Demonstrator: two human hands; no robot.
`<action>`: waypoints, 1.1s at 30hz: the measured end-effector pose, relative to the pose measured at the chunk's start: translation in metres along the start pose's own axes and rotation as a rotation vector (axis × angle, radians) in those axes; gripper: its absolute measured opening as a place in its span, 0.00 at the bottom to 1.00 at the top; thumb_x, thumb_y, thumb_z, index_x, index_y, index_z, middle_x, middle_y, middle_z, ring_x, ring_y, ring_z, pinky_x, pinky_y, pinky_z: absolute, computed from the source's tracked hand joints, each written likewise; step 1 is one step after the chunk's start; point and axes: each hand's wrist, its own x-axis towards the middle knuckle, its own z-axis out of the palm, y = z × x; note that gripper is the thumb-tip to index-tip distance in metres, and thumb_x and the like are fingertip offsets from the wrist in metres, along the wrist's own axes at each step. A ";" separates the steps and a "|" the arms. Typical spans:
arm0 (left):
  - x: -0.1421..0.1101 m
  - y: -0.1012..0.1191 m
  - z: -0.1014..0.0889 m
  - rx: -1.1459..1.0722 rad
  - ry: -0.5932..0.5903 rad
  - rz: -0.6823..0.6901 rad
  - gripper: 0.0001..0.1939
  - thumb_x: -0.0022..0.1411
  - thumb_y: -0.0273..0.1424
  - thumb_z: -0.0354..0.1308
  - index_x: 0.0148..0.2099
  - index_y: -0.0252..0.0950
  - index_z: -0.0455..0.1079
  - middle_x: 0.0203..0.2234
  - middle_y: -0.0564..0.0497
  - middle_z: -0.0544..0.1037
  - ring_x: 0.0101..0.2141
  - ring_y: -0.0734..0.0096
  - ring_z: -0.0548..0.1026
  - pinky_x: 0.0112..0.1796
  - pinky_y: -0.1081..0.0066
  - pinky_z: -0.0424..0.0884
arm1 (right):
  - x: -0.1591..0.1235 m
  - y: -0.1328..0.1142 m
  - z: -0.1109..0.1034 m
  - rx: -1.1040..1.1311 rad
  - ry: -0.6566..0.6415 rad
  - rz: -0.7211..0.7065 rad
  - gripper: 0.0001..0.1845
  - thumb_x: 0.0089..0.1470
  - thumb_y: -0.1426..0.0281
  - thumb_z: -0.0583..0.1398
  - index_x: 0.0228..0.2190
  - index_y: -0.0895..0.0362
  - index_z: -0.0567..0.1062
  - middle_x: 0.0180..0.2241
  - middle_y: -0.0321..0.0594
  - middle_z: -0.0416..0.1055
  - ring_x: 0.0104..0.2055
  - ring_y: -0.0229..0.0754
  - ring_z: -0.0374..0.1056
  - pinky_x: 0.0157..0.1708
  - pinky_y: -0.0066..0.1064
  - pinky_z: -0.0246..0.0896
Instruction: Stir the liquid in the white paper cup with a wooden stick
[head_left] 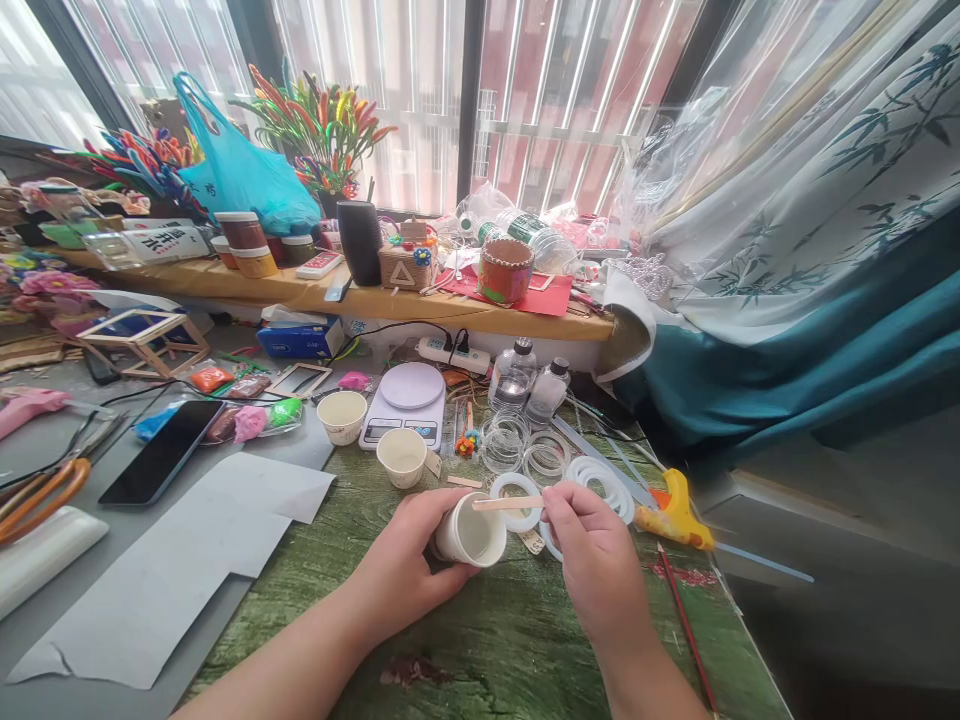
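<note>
Your left hand has its grip wrapped around a paper cup, tipped with its mouth toward you, while your right hand pinches a flat wooden stick by one end. The stick's other end lies across the cup's mouth; whether it touches the wall inside, or how much the cup holds, you cannot tell from here. The cup is above the green part of the table, well in from the right edge. As far as one can judge, the work with stick and cup is under way and unfinished, since both are in your grip. Just beyond, white rings and clear rings lie on the table, with no sign that anything from the cup has reached them. Toward the far edge, two more cups stand by a kitchen scale, their pan place bare of any cup, and two bottles have their dark caps on, so pouring from them appears done or paused.
</note>
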 end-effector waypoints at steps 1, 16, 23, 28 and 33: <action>0.000 0.000 0.000 0.000 0.000 0.000 0.35 0.58 0.29 0.72 0.66 0.48 0.68 0.60 0.45 0.79 0.60 0.47 0.76 0.61 0.50 0.73 | -0.001 -0.001 0.000 -0.030 0.005 -0.011 0.23 0.67 0.51 0.60 0.27 0.53 0.70 0.22 0.30 0.57 0.26 0.40 0.52 0.27 0.32 0.51; 0.001 0.003 0.000 -0.011 0.003 0.000 0.33 0.58 0.28 0.72 0.64 0.48 0.70 0.59 0.46 0.80 0.58 0.48 0.77 0.60 0.51 0.73 | 0.012 0.015 0.007 -0.150 -0.328 0.054 0.23 0.67 0.52 0.57 0.26 0.53 0.66 0.25 0.31 0.58 0.29 0.40 0.53 0.31 0.33 0.48; 0.001 0.004 -0.001 -0.017 0.006 -0.008 0.35 0.57 0.28 0.73 0.65 0.48 0.70 0.60 0.46 0.80 0.60 0.46 0.76 0.61 0.50 0.73 | 0.013 0.010 0.002 0.134 -0.095 0.126 0.25 0.59 0.47 0.65 0.25 0.53 0.69 0.21 0.28 0.55 0.25 0.38 0.47 0.27 0.32 0.43; 0.001 0.003 -0.001 -0.026 -0.009 -0.017 0.36 0.58 0.28 0.72 0.66 0.50 0.68 0.61 0.47 0.79 0.61 0.47 0.75 0.62 0.50 0.71 | 0.010 0.010 0.002 0.009 -0.083 0.044 0.24 0.64 0.48 0.61 0.26 0.53 0.69 0.21 0.27 0.53 0.25 0.39 0.47 0.27 0.33 0.45; 0.001 0.003 -0.001 -0.051 -0.026 -0.033 0.36 0.58 0.27 0.73 0.66 0.49 0.68 0.61 0.47 0.78 0.61 0.46 0.74 0.62 0.48 0.69 | 0.006 0.011 0.004 -0.357 -0.118 -0.173 0.23 0.70 0.53 0.56 0.27 0.53 0.69 0.25 0.33 0.62 0.29 0.42 0.58 0.31 0.34 0.51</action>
